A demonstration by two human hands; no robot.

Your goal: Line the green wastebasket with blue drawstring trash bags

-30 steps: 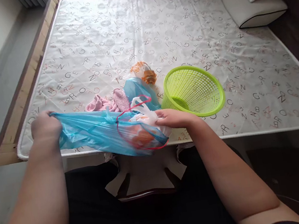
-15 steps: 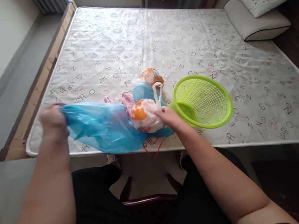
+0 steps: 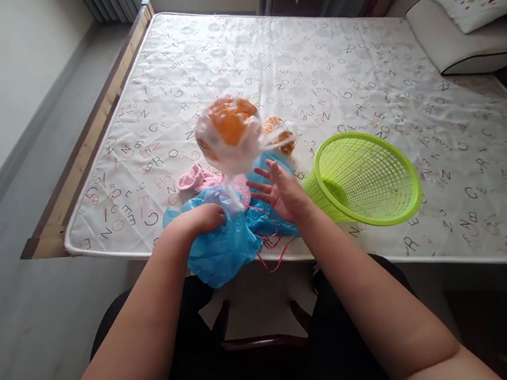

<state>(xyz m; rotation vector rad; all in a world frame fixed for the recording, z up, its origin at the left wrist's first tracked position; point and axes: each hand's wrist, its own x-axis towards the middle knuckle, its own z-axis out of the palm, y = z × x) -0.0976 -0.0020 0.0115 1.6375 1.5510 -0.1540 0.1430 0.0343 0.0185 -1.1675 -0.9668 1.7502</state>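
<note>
Near the mattress's front edge, my left hand (image 3: 207, 218) is closed on a blue plastic bag (image 3: 223, 258), which hangs crumpled over the edge. My right hand (image 3: 282, 193) is open, fingers spread and palm turned inward, holding nothing. Ahead of both hands, a bunched white and orange plastic bag (image 3: 230, 131) appears to be in mid-air, blurred, with no fingers around it. A second white and orange bag (image 3: 279, 134) lies behind my right hand. Pink cloth (image 3: 197, 178) rests beside the blue bag, and red string (image 3: 276, 261) trails over the edge.
A green mesh basket (image 3: 372, 220) lies tilted on the mattress (image 3: 225, 67), right of my right hand. Pillows (image 3: 474, 46) sit at the far right. A wooden bed rail (image 3: 95, 121) runs along the left side. A chair edge shows between my legs.
My right hand has let go of the white and orange bag, which has moved up and left. My left hand has come rightward with the blue bag, now more bunched. The view has shifted slightly.
</note>
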